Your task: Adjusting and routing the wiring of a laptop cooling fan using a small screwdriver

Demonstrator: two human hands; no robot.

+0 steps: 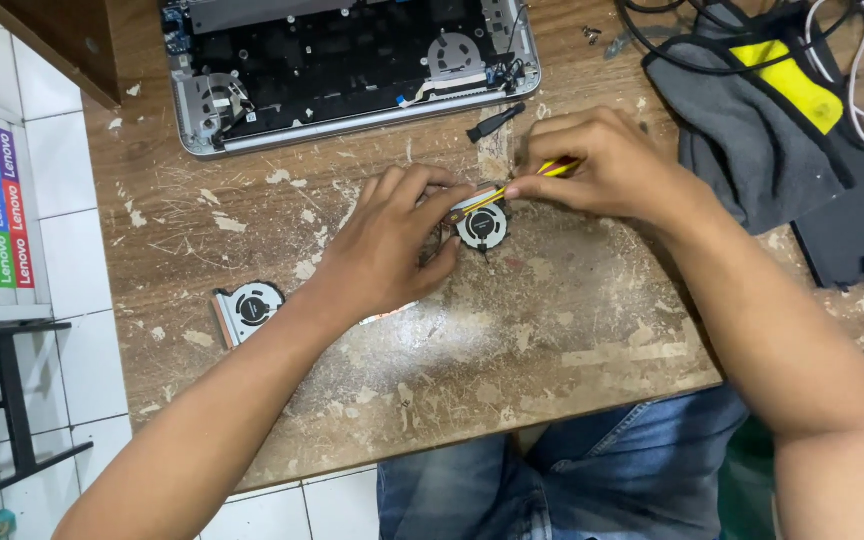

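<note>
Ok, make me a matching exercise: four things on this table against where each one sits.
Things:
1. Open laptop
2. Loose fan
3. Held fan
4. Grey cloth

Places:
A. Between the left hand and the right hand, mid-table
B. Far right of the table, under cables
C. Near the table's left edge, apart from both hands
D. Far edge of the table, upper left of the hands

Pairs: 1-D, 2-C, 3-A, 4-B
</note>
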